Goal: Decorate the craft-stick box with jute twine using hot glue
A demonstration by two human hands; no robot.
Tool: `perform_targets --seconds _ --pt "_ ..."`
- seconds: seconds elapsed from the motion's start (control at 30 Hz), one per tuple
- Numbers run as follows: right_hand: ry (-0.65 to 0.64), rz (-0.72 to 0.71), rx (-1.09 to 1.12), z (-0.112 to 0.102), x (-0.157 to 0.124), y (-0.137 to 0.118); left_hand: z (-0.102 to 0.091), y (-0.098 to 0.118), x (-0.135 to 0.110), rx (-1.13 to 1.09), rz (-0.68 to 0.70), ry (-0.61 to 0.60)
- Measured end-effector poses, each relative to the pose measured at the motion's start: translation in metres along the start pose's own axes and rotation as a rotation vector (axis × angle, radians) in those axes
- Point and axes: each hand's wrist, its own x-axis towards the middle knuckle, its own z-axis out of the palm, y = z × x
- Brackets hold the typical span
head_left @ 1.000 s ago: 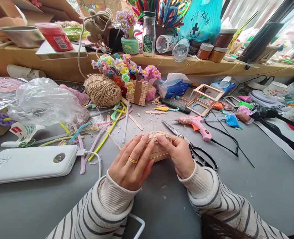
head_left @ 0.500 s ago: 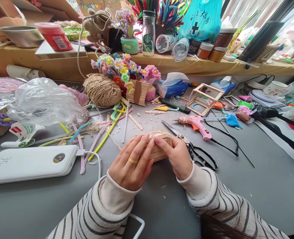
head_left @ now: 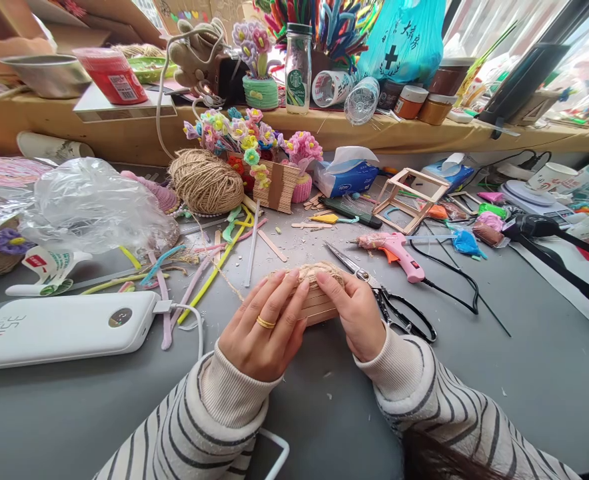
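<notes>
Stick-and-twine block (head_left: 319,303) rests on the grey table (head_left: 474,380) beside the scissors (head_left: 377,293), clasped from both sides by left hand (head_left: 267,327) and right hand (head_left: 359,313), fingers curled closed over its jute-wound top, apparently pressing the wrap down while steadying the piece.

A small box (head_left: 320,305) of pale wooden sticks stacked flat sits on the grey table (head_left: 474,380), near and central. Tan twine (head_left: 319,271) is wound over its top.
</notes>
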Motion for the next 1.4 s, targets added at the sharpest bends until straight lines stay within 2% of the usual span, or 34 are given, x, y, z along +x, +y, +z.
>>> perform_targets --seconds 0.47,0.53,0.6,0.7,0.77,0.9,1.07,1.17,1.3,1.4 --pt "-0.023 -0.018 -0.064 0.000 -0.001 0.001 -0.005 -0.007 -0.005 -0.150 -0.031 -0.025" --pt "-0.055 -0.021 -0.079 -0.002 -0.001 -0.001 -0.006 -0.009 -0.008 -0.234 -0.140 -0.002" --pt "-0.093 -0.034 -0.095 -0.004 0.000 -0.002 -0.005 -0.011 -0.012 -0.322 -0.348 0.019" --pt "-0.146 -0.043 -0.056 -0.006 0.001 0.000 -0.003 -0.011 -0.018 -0.492 -0.631 -0.093" --pt "-0.168 -0.019 0.019 -0.007 0.002 0.004 -0.001 -0.009 -0.019 -0.544 -0.727 -0.166" --pt "-0.142 0.040 0.101 -0.008 0.004 0.012 -0.001 -0.005 -0.019 -0.498 -0.747 -0.192" --pt "-0.068 0.052 0.026 -0.008 0.003 0.012 -0.002 -0.004 -0.018 -0.464 -0.736 -0.209" --pt "-0.064 0.028 0.003 -0.009 0.003 0.009 -0.001 -0.004 -0.017 -0.443 -0.778 -0.218" --pt "-0.176 -0.046 -0.075 -0.009 0.002 0.002 0.002 -0.002 -0.017 -0.455 -0.816 -0.173" --pt "-0.277 -0.039 -0.094 -0.008 0.001 -0.004 0.004 -0.001 -0.017 -0.441 -0.812 -0.150"
